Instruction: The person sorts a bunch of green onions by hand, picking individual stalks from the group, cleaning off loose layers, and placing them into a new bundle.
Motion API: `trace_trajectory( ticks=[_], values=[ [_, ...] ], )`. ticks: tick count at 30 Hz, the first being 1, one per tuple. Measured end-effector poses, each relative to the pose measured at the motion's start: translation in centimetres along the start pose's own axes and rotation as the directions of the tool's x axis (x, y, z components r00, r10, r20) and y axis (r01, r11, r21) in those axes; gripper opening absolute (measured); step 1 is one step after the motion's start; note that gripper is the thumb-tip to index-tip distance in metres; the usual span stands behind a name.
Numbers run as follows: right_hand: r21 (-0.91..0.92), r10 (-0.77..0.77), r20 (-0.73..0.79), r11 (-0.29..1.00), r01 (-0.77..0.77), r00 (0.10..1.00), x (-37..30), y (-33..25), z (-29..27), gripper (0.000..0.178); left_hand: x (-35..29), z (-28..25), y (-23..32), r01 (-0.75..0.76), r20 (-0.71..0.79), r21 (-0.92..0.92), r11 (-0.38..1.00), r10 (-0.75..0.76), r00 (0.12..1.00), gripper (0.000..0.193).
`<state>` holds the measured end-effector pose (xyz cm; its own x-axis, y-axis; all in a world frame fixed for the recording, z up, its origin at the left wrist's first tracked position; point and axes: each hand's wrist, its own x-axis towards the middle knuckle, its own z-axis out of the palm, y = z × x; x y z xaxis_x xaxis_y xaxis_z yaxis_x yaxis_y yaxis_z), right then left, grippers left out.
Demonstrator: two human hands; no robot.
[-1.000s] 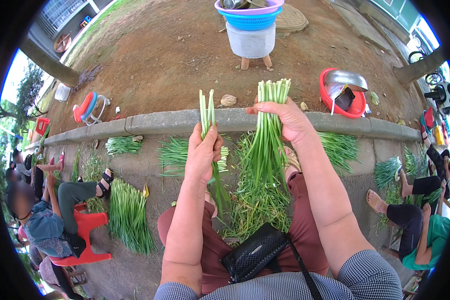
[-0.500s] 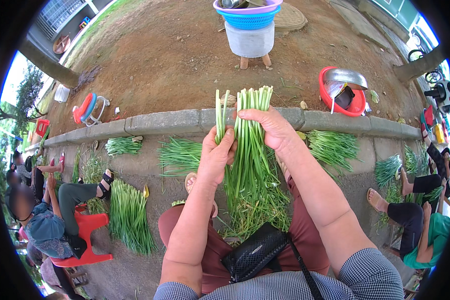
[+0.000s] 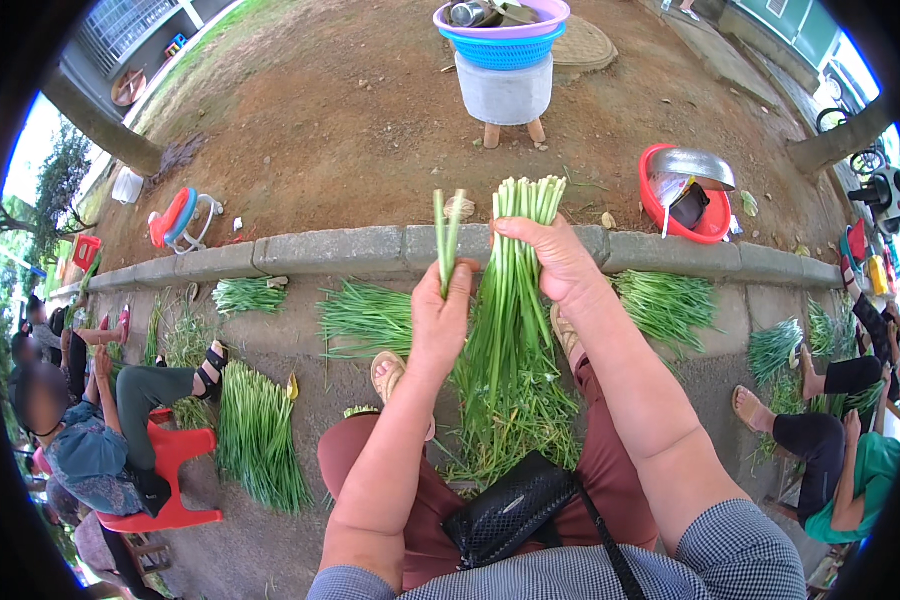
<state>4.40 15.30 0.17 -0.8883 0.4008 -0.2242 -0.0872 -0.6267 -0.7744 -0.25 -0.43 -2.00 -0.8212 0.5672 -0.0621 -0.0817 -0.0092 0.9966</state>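
A thick bunch of garlic chives [image 3: 505, 325] stands upright, pale cut ends up and green leaves hanging down. My right hand [image 3: 552, 262] is wrapped round its upper part, thumb across the front. To the left, my left hand [image 3: 442, 312] pinches a few separate chive stalks [image 3: 445, 232], a small gap from the bunch. Between my feet lies a loose heap of chive leaves and trimmings [image 3: 515, 430]. A black handbag [image 3: 507, 507] rests at my lap.
Several chive piles lie on the pavement, including a large one [image 3: 260, 435] at left and another [image 3: 665, 305] at right. Beyond the stone kerb [image 3: 340, 250] are a red basin [image 3: 710, 225] and a stool with stacked basins [image 3: 505, 90]. Seated people flank me; one uses a red stool [image 3: 175, 480].
My left hand has drawn slightly down and away from the bunch with its few stalks. My right hand and the bunch have shifted a little to the right.
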Motion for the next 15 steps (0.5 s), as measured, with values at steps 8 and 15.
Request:
trace_trajectory(
  ticks=[8,15],
  values=[
    [-0.006,0.063,0.108,0.998,-0.063,0.992,-0.6,1.1,1.0,0.028,0.2,0.7,0.4,-0.078,-0.12,-0.099,0.992,0.066,0.991,0.008],
    [-0.023,0.054,0.16,0.998,-0.051,0.986,-0.6,1.1,0.9,0.027,0.1,0.7,0.5,0.014,-0.127,-0.273,0.962,-0.05,0.991,0.008]
  ],
)
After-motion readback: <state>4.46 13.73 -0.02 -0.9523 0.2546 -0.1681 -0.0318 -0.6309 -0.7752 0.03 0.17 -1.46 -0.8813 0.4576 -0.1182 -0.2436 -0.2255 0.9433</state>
